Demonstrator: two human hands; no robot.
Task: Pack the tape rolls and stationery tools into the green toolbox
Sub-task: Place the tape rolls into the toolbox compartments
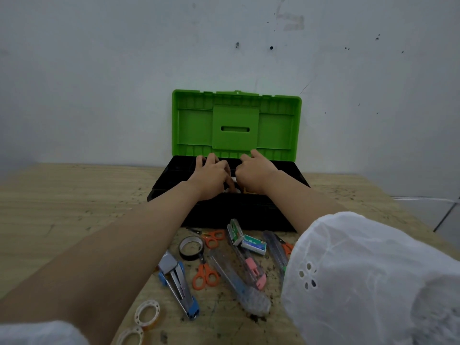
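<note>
Toolbox [236,125]: stands at the far side of the wooden table [62,195], against the wall. Its long axis runs left to right, and its green lid is raised with the inside facing the person.
Left hand [211,175]: reached into the black base, knuckles up and fingers curled downward. I cannot tell whether it holds anything.
Right hand [256,173]: just beside the left, also in the base, with the forefinger stretched toward the lid. Its grip is hidden.
Writing: the teal staple box [254,244] carries print too blurred to read.
Near side: black tape roll [191,247], orange scissors [205,275], blue stapler [178,285], a clear cutter with a pink slider [251,267] and clear tape rolls [146,313].
</note>
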